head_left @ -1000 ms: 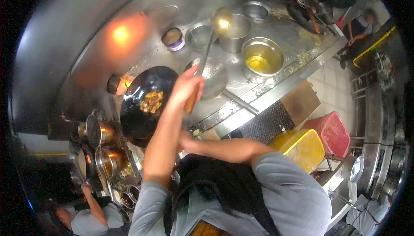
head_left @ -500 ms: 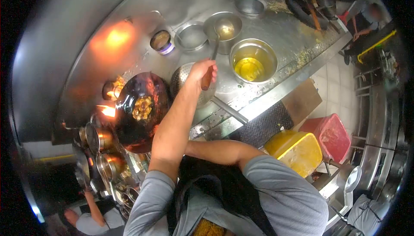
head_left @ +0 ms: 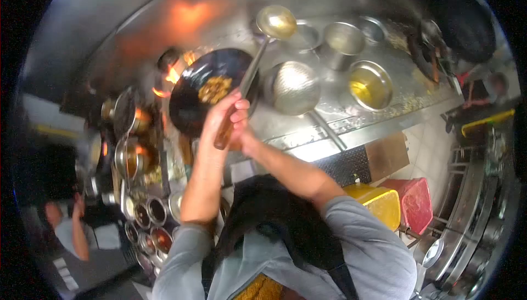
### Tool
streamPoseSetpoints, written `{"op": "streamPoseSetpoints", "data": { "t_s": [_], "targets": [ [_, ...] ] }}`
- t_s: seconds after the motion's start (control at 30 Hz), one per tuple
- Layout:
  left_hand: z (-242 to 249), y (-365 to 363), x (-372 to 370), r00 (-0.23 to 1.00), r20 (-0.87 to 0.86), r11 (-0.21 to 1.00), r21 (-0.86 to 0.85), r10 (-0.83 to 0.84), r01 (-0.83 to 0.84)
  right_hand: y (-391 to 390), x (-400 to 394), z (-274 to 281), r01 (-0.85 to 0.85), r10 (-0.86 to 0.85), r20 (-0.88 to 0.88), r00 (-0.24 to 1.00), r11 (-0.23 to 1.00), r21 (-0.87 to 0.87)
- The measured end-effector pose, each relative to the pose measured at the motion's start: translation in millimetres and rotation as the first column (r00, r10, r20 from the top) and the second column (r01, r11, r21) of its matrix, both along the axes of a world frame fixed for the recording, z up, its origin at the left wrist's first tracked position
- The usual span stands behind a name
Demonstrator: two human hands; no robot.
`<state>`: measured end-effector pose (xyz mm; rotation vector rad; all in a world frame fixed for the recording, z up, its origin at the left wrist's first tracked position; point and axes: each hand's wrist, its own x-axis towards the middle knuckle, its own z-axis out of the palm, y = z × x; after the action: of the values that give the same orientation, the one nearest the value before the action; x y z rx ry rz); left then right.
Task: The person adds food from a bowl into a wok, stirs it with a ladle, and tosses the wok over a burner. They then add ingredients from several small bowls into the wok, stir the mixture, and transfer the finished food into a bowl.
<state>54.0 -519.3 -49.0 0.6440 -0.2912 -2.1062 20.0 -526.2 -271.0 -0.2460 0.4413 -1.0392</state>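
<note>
My left hand [head_left: 233, 108] is wrapped around the wooden grip of a long metal ladle [head_left: 276, 22]. The ladle's shiny, yellowish bowl is raised beyond the wok, toward the back wall. Below the ladle handle, browned pieces of food [head_left: 214, 90] lie in the black wok [head_left: 189, 105]. My right arm crosses beneath the left one, and my right hand [head_left: 240, 137] is by the wok's near rim. Its fingers are mostly hidden behind my left wrist, so their grip does not show. A perforated strainer [head_left: 296, 87] rests right of the wok.
Flames [head_left: 173, 75] burn at the wok's left. A pot of yellow oil [head_left: 362, 90] and another metal pot [head_left: 344, 45] stand to the right. Several sauce containers [head_left: 159, 239] sit lower left. Yellow [head_left: 384, 209] and red bins [head_left: 415, 204] stand right; another person [head_left: 82, 234] is at left.
My left hand has brought the ladle out of the metal pot and over to the wok side, bowl raised. The view has turned, and my right hand now partly shows.
</note>
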Motion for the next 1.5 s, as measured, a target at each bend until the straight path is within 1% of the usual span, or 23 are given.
{"op": "streamPoseSetpoints", "data": {
  "t_s": [0.03, 0.07, 0.1, 0.17, 0.23, 0.33, 0.37, 0.43, 0.57, 0.67, 0.73, 0.8, 0.83, 0.9, 0.93, 1.03, 1.13, 1.17, 1.23, 1.3, 1.4, 1.47, 1.5],
  "targets": [
    [10, 13, 28, 0.993, 0.115, 1.0, 0.0, 0.027, -0.027, 27, -28, 85, -0.086, 0.051, -0.162, 0.985, 0.972, -0.217],
    [21, 23, 54, 0.954, 0.297, 0.999, -0.042, 0.031, -0.019, 11, -9, 53, -0.223, 0.223, -0.135, 0.965, 0.975, 0.013],
    [26, 29, 78, 0.883, 0.469, 0.997, -0.076, 0.031, 0.006, 9, 2, 45, -0.249, 0.25, -0.139, 0.958, 0.968, 0.028],
    [21, 30, 124, 0.68, 0.733, 0.981, -0.156, 0.037, 0.115, 9, 11, 36, -0.129, 0.184, -0.182, 0.966, 0.951, 0.28],
    [13, 33, 155, 0.606, 0.794, 0.985, -0.129, 0.035, 0.113, 9, 18, 32, -0.11, 0.171, -0.202, 0.964, 0.953, 0.283],
    [-49, 20, 214, 0.144, 0.978, 0.935, -0.186, 0.148, 0.301, 9, 28, 14, -0.084, 0.142, -0.219, 0.965, 0.963, 0.255],
    [-62, 24, 223, 0.151, 0.978, 0.936, -0.186, 0.146, 0.3, 6, 30, 3, -0.081, 0.127, -0.215, 0.968, 0.974, 0.21],
    [-81, 34, 234, -0.391, 0.815, 0.827, -0.178, 0.428, 0.533, 4, 28, -3, -0.106, 0.152, -0.196, 0.969, 0.968, 0.226],
    [-62, 73, 249, -0.424, 0.799, 0.775, -0.083, 0.428, 0.627, 4, 24, 20, -0.14, 0.218, -0.259, 0.941, 0.947, 0.288],
    [-9, 130, 238, -0.576, 0.771, 0.793, 0.159, 0.272, 0.588, 9, 25, 24, -0.109, 0.189, -0.273, 0.943, 0.953, 0.282],
    [3, 177, 245, -0.478, 0.812, 0.79, 0.036, 0.334, 0.612, 23, 29, 45, -0.09, 0.168, -0.27, 0.948, 0.956, 0.279],
    [5, 216, 271, -0.198, 0.923, 0.788, -0.155, 0.331, 0.596, 55, 32, 93, 0.082, -0.004, -0.315, 0.949, 0.968, 0.236],
    [19, 217, 263, -0.196, 0.924, 0.793, -0.156, 0.327, 0.588, 54, 32, 89, 0.075, 0.005, -0.319, 0.948, 0.968, 0.238],
    [58, 221, 243, -0.196, 0.967, 0.869, 0.237, -0.165, 0.434, 57, 32, 72, -0.013, 0.072, -0.19, 0.979, 0.956, 0.295],
    [11, 223, 253, -0.216, 0.942, 0.796, -0.079, 0.256, 0.6, 56, 39, 76, 0.022, 0.059, -0.263, 0.963, 0.955, 0.297],
    [-33, 197, 225, -0.244, 0.946, 0.869, -0.069, 0.212, 0.489, 60, 38, 48, -0.052, 0.113, -0.294, 0.949, 0.977, 0.207],
    [-43, 193, 201, -0.333, 0.928, 0.93, -0.037, 0.168, 0.366, 129, 6, 43, -0.169, 0.195, -0.402, 0.895, 0.98, 0.101],
    [-47, 197, 202, -0.334, 0.925, 0.928, -0.046, 0.179, 0.371, 153, -2, 59, -0.119, 0.169, -0.318, 0.933, 0.978, 0.171],
    [-57, 215, 209, -0.243, 0.873, 0.869, -0.314, 0.422, 0.383, 163, 2, 97, 0.053, 0.03, -0.358, 0.933, 0.974, 0.22],
    [-14, 219, 207, -0.204, 0.947, 0.926, -0.172, 0.25, 0.337, 126, 1, 61, -0.087, 0.107, -0.236, 0.966, 0.992, 0.097],
    [0, 209, 216, -0.204, 0.976, 0.959, -0.021, 0.081, 0.282, 56, 22, 56, -0.026, 0.088, -0.223, 0.971, 0.963, 0.269],
    [-31, 202, 227, -0.196, 0.842, 0.822, -0.396, 0.503, 0.409, 23, 31, 23, -0.037, 0.086, -0.221, 0.972, 0.976, 0.215],
    [-19, 200, 218, -0.2, 0.844, 0.826, -0.39, 0.498, 0.408, 15, 34, 11, -0.052, 0.092, -0.228, 0.969, 0.984, 0.173]
  ]
}}
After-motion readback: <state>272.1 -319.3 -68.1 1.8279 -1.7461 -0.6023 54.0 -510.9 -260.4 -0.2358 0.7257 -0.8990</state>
